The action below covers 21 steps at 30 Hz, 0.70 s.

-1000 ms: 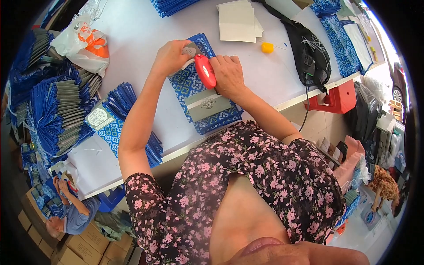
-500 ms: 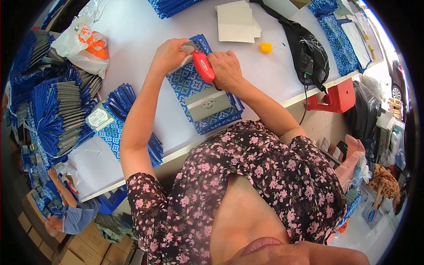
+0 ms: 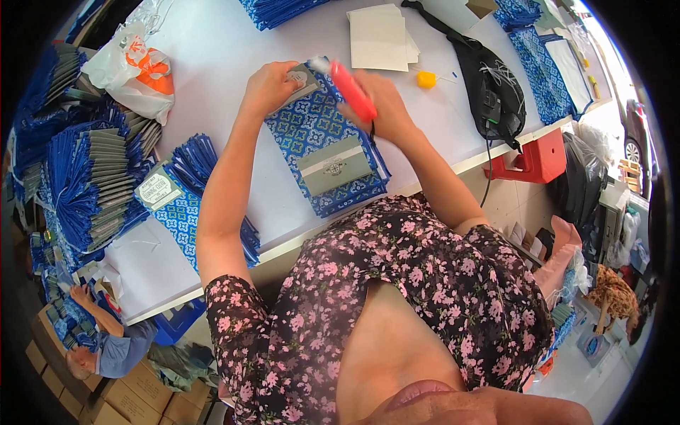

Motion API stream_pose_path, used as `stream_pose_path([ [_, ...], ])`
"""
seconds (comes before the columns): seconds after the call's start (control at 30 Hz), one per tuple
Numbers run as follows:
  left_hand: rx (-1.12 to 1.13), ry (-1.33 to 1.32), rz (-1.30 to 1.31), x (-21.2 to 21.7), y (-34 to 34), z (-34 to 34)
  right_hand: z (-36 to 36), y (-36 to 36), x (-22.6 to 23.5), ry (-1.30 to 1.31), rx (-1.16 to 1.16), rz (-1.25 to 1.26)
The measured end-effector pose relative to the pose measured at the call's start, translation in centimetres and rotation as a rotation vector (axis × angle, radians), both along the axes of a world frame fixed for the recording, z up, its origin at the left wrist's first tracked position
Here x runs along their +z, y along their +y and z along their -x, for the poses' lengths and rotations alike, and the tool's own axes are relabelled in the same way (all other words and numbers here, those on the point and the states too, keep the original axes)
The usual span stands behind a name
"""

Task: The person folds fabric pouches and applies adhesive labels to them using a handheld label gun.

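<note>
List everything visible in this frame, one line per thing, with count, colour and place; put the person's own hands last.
patterned flat bag: one, blue and white with a grey label, table centre under both hands
red tool: one, in the right hand
bag stacks: many, blue, table left
plastic bag: one, white and orange, upper left
paper sheets: few, cream, top centre
black pouch: one, table right
left hand: pressing the bag's top edge
right hand: gripping the red tool
</note>
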<state>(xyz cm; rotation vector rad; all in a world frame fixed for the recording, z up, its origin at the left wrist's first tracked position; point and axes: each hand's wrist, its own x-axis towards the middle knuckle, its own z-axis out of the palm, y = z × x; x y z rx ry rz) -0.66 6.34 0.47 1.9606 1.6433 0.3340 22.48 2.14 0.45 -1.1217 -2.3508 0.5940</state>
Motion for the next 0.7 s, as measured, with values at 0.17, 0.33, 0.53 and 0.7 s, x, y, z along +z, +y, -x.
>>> stream_pose_path([
  [0.17,-0.061,0.024,-0.051,1.9,-0.9,-0.3,3.6,3.2,-2.3,0.417,-0.076,0.259],
  [0.33,-0.066,0.026,-0.138,2.5,-1.1,0.9,5.7,3.1,-3.4,0.485,-0.070,0.179],
  [0.53,-0.018,0.086,0.075,1.7,-3.1,6.9,6.5,2.1,-3.6,0.502,-0.141,0.120],
  [0.7,-0.030,0.056,0.002,1.6,-3.9,8.7,7.3,1.5,-2.1,0.220,-0.206,-0.147],
])
